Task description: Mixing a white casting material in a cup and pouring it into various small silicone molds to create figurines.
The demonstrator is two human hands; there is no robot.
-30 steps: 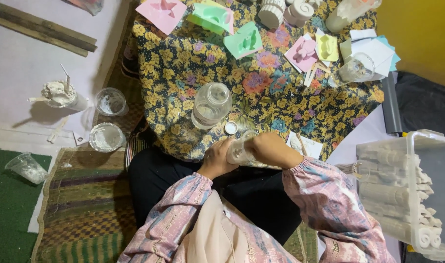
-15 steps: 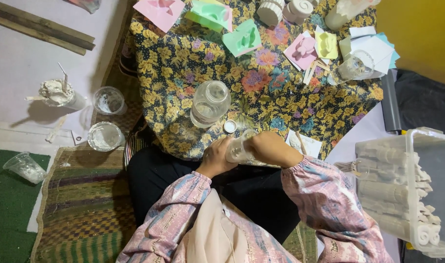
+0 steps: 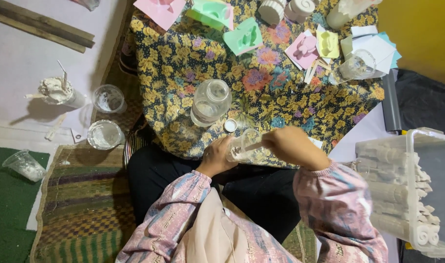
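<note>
My left hand (image 3: 216, 157) grips a clear plastic cup (image 3: 242, 146) held over my lap at the near edge of a floral cloth (image 3: 183, 68). My right hand (image 3: 293, 146) is closed on a thin stick (image 3: 254, 145) that reaches into the cup. A clear plastic bottle (image 3: 210, 102) lies on the cloth just beyond the cup, with a small white cap (image 3: 230, 125) beside it.
Pink, green and yellow moulds (image 3: 244, 36) and white cast pieces (image 3: 271, 9) lie at the far side of the cloth. Several cups (image 3: 105, 134) with white paste stand on the floor at left. A clear bin (image 3: 412, 190) of white castings sits at right.
My right hand has shifted slightly with the stick in the cup; the cup stays in my left hand. Nothing else moved.
</note>
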